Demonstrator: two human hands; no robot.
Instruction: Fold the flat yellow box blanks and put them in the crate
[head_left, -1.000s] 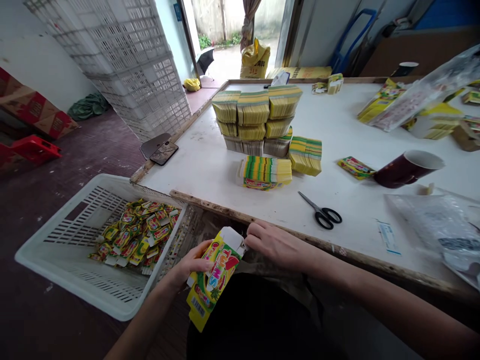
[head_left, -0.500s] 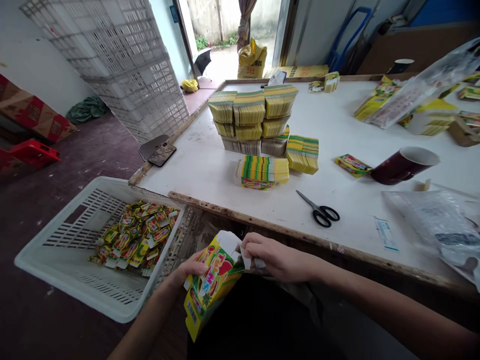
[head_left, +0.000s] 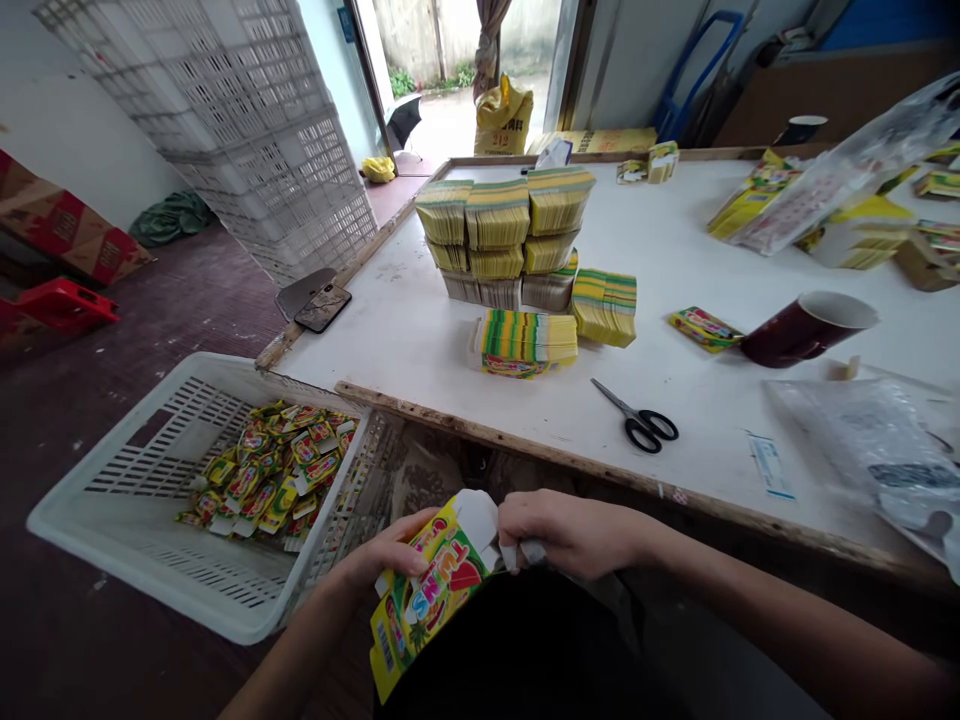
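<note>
While the left hand (head_left: 394, 548) clamps the side of a yellow-and-green printed cardboard carton (head_left: 435, 590), the right hand (head_left: 566, 530) works close to its far end, fingers curled tight on a pale, crumpled piece (head_left: 534, 551) whose nature I cannot make out. The carton is tilted above the person's dark-clothed lap, just in front of the near edge of the white surface (head_left: 420, 365). It is opened into box shape, with a white flap standing at the far end and a yellow tab jutting from the near end; work on it looks partway, since neither end appears closed. Whether anything is inside cannot be seen.

To the left, a white slotted plastic crate (head_left: 202, 572) holds a loose heap of small printed cartons (head_left: 277, 470), apparently the done share. Beyond the hands, a striped yellow-and-green bundle (head_left: 525, 340) lies on the surface, with tight-packed blocks of yellow-edged card (head_left: 499, 235) stacked behind it; these look like a large share not yet opened. Black-handled scissors (head_left: 641, 425) lie to the right, near a dark maroon mug (head_left: 784, 335) tipped on its side.
</note>
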